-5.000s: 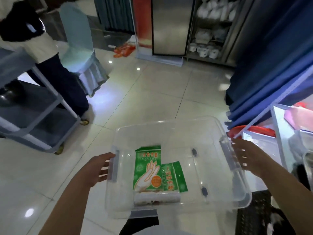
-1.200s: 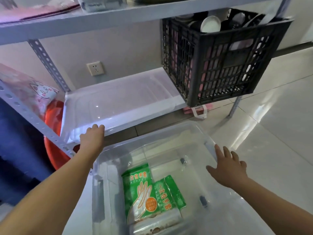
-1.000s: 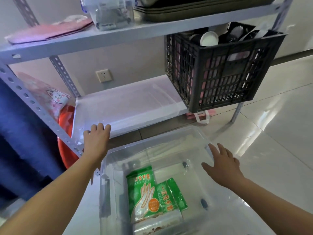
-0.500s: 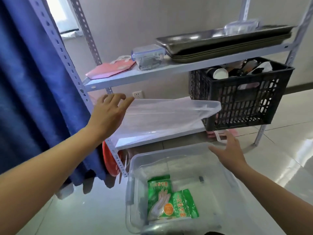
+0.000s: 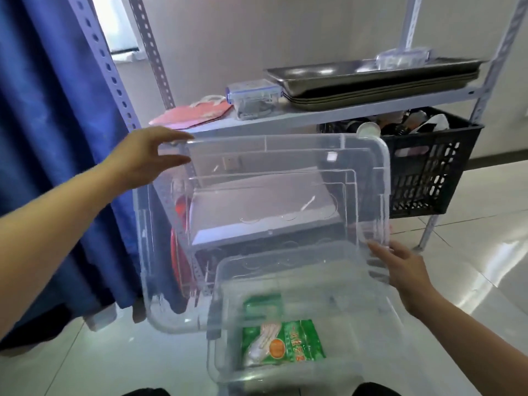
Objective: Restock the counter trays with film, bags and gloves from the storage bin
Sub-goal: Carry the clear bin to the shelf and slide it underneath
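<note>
The clear storage bin point(image 5: 217, 284) stands open on the floor below me. Green packets of gloves point(image 5: 283, 344) lie on its bottom. Above its far edge I hold the clear plastic lid point(image 5: 271, 195) tilted almost upright in front of the shelf rack. My left hand point(image 5: 145, 161) pinches the lid's top left corner between fingers and thumb. My right hand point(image 5: 400, 267) has straight fingers that touch the lid's lower right corner. No film or bags can be made out in the bin.
A metal shelf rack point(image 5: 314, 115) carries stacked steel trays point(image 5: 371, 78), a small clear box point(image 5: 253, 98) and a pink bag point(image 5: 194, 115). A black crate point(image 5: 428, 172) sits at the right, a blue curtain point(image 5: 57, 138) at the left, a red basin point(image 5: 178, 252) under the shelf.
The lid has come off the lower shelf and now stands tilted up between my hands. My left hand rose with its corner; my right hand moved from the bin's rim to the lid.
</note>
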Demonstrator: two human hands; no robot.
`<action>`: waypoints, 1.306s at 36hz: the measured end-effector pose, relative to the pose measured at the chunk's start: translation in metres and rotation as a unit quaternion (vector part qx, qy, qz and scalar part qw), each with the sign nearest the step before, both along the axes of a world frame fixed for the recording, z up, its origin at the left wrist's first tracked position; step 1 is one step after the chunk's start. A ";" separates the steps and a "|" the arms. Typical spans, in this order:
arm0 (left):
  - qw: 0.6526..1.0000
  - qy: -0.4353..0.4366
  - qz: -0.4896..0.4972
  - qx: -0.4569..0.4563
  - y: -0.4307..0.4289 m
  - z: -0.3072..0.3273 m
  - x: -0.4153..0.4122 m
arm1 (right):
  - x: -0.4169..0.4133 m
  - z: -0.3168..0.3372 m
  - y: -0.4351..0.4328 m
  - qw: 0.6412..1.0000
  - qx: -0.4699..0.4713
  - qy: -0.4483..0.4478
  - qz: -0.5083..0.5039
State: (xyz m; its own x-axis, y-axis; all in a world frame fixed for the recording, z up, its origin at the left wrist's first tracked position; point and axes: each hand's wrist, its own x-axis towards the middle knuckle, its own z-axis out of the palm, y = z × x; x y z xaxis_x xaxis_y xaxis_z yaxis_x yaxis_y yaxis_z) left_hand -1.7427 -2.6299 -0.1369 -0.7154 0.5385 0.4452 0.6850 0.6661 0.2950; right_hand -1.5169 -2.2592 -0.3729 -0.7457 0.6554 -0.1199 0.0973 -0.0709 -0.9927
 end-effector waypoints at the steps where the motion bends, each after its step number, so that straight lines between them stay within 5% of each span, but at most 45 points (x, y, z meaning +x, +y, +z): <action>1: 1.000 -0.028 0.013 0.004 -0.002 -0.010 -0.003 | 0.001 0.001 0.003 1.000 0.013 -0.019 -0.009; 10: 0.969 -0.218 0.053 -0.105 0.012 -0.143 -0.024 | 0.005 -0.028 0.033 0.968 0.059 -0.245 0.002; 20: 0.969 -0.207 0.121 -0.058 0.036 -0.215 -0.044 | -0.012 -0.081 0.041 0.931 0.150 -0.330 -0.042; 27: 0.904 -0.367 0.162 -0.146 -0.017 -0.314 0.006 | -0.010 -0.134 0.023 0.909 0.207 -0.360 -0.019; 39: 0.810 -0.515 0.249 0.128 -0.027 -0.363 0.018 | -0.029 -0.130 0.047 0.907 0.211 -0.364 -0.029; 43: 0.791 -0.552 0.224 0.140 -0.026 -0.372 -0.001 | -0.050 -0.121 0.070 0.924 0.089 -0.371 0.007; 47: 0.703 -0.677 0.161 0.146 -0.037 -0.380 -0.011 | -0.053 -0.123 0.095 0.904 -0.037 -0.415 0.095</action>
State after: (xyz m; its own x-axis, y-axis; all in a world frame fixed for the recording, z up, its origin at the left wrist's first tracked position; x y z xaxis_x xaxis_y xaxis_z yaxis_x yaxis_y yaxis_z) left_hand -1.7538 -2.6666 -0.5167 -0.6533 0.2785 -0.7040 -0.5284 0.4983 0.6874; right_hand -1.5699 -2.1645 -0.4959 -0.4776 0.4920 -0.7279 0.8237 -0.0374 -0.5657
